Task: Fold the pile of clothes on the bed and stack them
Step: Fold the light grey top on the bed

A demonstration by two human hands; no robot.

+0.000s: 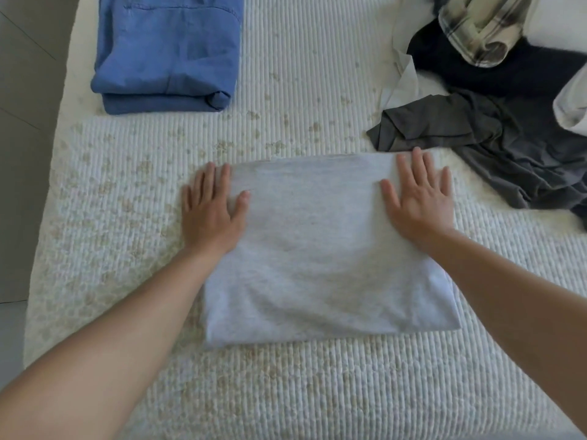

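Observation:
A light grey garment (317, 249), folded into a rectangle, lies flat in the middle of the bed (286, 376). My left hand (211, 211) rests flat on its far left corner with fingers straight. My right hand (419, 198) presses flat on its far right corner, fingers spread. A folded blue garment (168, 52) sits at the far left of the bed. An unfolded pile at the far right holds a dark grey garment (492, 141), a black one (495, 68), a plaid shirt (479, 27) and a pale piece (571, 106).
The bed has a white ribbed quilt with beige flecks. Its left edge (47, 185) drops to a pale tiled floor (19, 122). A thin pale cloth strip (403, 77) lies beside the pile.

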